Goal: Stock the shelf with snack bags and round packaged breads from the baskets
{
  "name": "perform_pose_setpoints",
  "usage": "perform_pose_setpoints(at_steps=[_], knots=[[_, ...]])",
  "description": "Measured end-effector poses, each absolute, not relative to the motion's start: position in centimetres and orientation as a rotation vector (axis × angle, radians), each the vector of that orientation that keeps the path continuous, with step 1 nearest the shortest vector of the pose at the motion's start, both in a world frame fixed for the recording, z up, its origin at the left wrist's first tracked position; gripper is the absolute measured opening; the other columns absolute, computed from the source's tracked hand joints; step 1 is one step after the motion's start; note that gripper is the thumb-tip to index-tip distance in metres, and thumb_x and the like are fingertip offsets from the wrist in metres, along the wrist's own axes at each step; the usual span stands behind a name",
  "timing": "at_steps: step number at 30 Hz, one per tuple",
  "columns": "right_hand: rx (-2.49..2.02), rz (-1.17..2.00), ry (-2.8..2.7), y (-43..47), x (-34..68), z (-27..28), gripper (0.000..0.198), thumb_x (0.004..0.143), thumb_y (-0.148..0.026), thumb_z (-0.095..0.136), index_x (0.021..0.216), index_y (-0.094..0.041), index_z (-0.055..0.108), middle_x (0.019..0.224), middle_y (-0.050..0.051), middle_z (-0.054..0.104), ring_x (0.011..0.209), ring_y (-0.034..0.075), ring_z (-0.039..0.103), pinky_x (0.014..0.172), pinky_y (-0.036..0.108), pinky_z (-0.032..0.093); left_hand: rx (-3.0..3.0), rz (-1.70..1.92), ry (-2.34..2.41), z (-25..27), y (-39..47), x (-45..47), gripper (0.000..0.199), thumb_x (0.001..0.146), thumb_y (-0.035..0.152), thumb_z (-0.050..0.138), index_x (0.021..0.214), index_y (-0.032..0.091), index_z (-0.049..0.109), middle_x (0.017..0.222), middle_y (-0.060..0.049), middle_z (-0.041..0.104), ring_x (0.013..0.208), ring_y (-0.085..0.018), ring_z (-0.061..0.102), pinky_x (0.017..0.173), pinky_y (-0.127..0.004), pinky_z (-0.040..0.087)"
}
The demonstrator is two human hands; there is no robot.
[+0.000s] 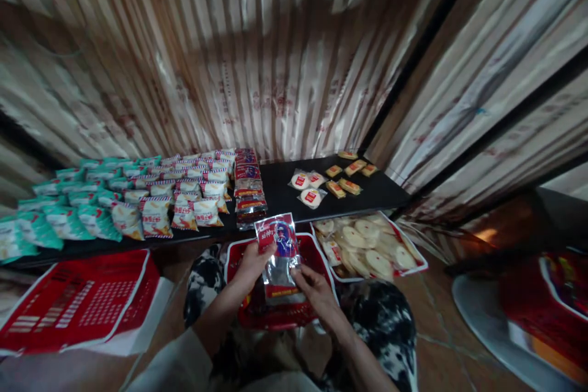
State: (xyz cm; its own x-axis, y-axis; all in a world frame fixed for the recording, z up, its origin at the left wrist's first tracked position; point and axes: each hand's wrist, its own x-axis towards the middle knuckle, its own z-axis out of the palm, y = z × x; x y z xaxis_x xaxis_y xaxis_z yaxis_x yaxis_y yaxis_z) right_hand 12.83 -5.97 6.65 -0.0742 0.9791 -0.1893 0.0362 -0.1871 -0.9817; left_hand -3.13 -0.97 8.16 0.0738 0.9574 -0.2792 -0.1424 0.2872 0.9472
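A shiny snack packet [281, 260], red and blue at the top and silver lower down, is held up between both hands. My left hand [257, 262] grips its left edge, thumb on the front. On the lower right edge, my right hand [315, 288] pinches it between thumb and fingers. Right beneath is a red basket [324, 257] with a white rim, its contents mostly hidden by the packet and my arms. Ahead, a column of similar red and silver packets [249, 187] lies on the black shelf [280, 196].
Green bags [98, 220] and white-and-red bags [156, 215] stand in rows at left. Round wrapped crackers [311, 197] and yellow packets [350, 187] lie on the shelf's right. A basket of round crackers [379, 263] is at right; a red basket [92, 300] sits at left.
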Motion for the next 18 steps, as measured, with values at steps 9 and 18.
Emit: perform_pose_setpoints(at_steps=[9, 18], knots=[[-1.306, 1.444, -0.566, -5.0, 11.9, 7.9, 0.038, 0.061, -0.054, 0.072, 0.081, -0.022, 0.07, 0.067, 0.0, 0.07, 0.061, 0.02, 0.064, 0.058, 0.03, 0.05, 0.83, 1.015, 0.944, 9.8, -1.9, -3.4, 0.044, 0.066, 0.044, 0.072, 0.1, 0.016, 0.064, 0.101, -0.008, 0.07, 0.096, -0.023, 0.063, 0.085, -0.031, 0.046], [-1.294, 1.47, -0.574, -2.8, 11.0, 9.3, 0.038, 0.061, -0.051, 0.074, 0.082, -0.02, 0.068, 0.068, 0.002, 0.072, 0.057, 0.021, 0.065, 0.056, 0.031, 0.049, 0.847, 1.028, 0.943, 9.7, -1.5, -3.9, 0.039, 0.066, 0.041, 0.072, 0.093, 0.014, 0.065, 0.094, -0.008, 0.071, 0.089, -0.022, 0.065, 0.083, -0.033, 0.048]])
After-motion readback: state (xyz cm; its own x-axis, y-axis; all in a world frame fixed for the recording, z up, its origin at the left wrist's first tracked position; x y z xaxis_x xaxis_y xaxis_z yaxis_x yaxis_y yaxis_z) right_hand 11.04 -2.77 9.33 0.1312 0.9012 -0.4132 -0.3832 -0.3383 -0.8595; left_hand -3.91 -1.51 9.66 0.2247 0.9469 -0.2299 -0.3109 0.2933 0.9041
